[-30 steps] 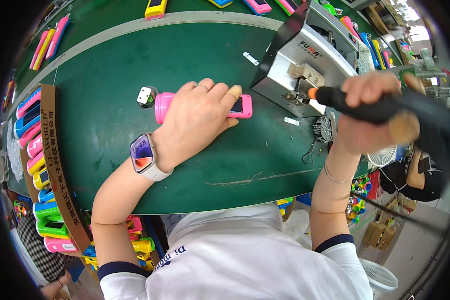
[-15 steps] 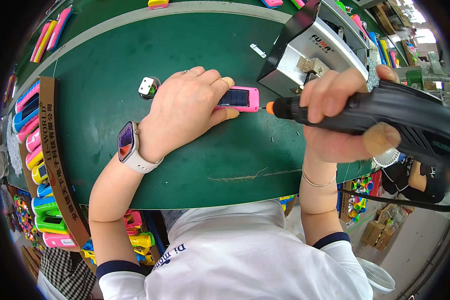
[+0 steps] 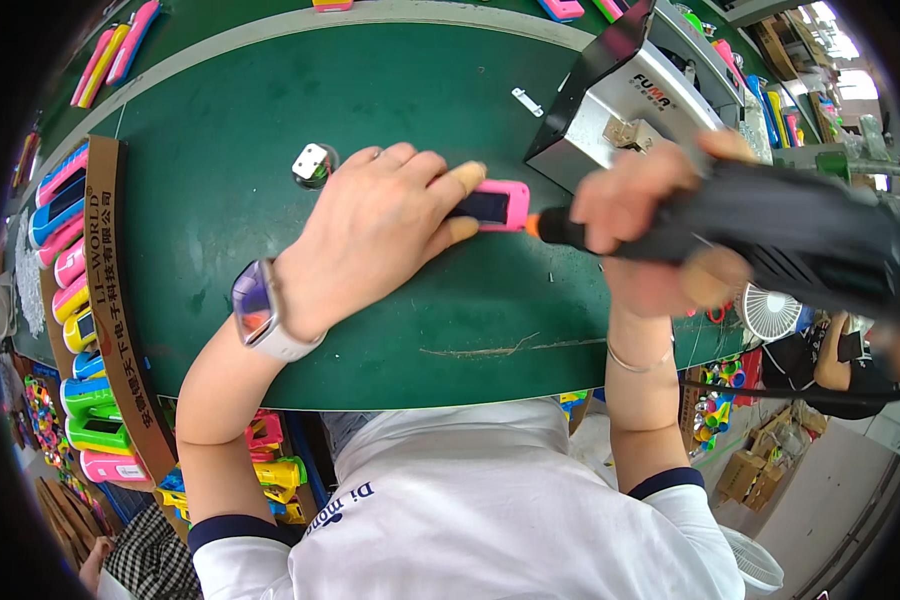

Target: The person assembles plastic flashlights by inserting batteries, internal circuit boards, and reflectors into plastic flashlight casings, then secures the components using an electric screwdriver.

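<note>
My left hand [image 3: 375,220] lies over a pink plastic casing with a dark panel [image 3: 515,205], pinching its sides with thumb and fingers. Most of the casing is hidden beneath that hand; its pink end points right. In my right hand [image 3: 660,287] is a black electric screwdriver [image 3: 770,230], held level and smeared by motion. The screwdriver's orange nose [image 3: 533,225] meets the casing's pink end, or nearly so; the bit itself cannot be made out. Left of my left hand sits a small round part with a white plate [image 3: 313,163].
A silver and black box-shaped machine [image 3: 610,110] stands at the back right, with a small white strip [image 3: 527,102] beside it. Along the left edge, a cardboard box [image 3: 110,300] holds several colourful casings. A white fan [image 3: 770,312] and a dangling cable [image 3: 800,393] are at the right.
The screwdriver's orange nose has closed in on the casing's end, covering the bit that showed before. My right hand is now blurred. The whole view has shifted slightly.
</note>
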Action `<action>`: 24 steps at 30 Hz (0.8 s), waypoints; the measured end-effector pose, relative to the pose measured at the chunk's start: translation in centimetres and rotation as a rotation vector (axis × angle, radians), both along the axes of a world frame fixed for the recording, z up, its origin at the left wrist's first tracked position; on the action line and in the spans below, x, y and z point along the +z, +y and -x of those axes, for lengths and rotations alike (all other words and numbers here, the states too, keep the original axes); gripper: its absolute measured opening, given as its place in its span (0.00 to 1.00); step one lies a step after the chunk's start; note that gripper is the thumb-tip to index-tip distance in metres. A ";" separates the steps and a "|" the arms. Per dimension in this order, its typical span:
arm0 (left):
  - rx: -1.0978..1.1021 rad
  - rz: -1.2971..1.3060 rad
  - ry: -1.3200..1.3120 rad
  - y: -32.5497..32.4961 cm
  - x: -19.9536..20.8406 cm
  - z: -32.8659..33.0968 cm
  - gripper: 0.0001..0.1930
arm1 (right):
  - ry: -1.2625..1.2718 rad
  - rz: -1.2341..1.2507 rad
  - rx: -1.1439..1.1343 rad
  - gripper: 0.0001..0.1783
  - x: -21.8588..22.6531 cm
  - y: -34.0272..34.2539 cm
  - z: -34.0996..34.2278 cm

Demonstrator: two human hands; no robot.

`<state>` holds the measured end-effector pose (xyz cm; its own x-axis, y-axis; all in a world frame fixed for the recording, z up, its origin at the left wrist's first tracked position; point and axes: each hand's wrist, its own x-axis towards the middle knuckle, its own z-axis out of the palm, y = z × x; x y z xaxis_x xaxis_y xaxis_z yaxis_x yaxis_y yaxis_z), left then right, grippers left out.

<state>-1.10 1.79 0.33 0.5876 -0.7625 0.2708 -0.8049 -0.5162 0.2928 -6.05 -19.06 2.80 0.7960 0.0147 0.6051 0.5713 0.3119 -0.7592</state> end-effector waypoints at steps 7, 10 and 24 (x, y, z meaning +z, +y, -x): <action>0.077 0.065 0.044 5.0 -0.1 2.9 0.23 | 0.242 0.838 -0.676 0.29 1.9 -2.2 5.5; 0.065 0.097 -0.015 4.6 -0.2 3.4 0.22 | 0.290 1.200 -0.485 0.23 1.0 0.5 5.8; 0.038 0.245 -0.034 4.3 -1.8 2.0 0.18 | 0.243 1.128 -0.305 0.17 -3.3 4.6 1.4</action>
<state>-3.14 6.08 -1.52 0.6020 -0.6493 0.4648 -0.7978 -0.4634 0.3858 -7.50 -14.42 -0.54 0.9510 0.2313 0.2050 0.3090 -0.7246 -0.6160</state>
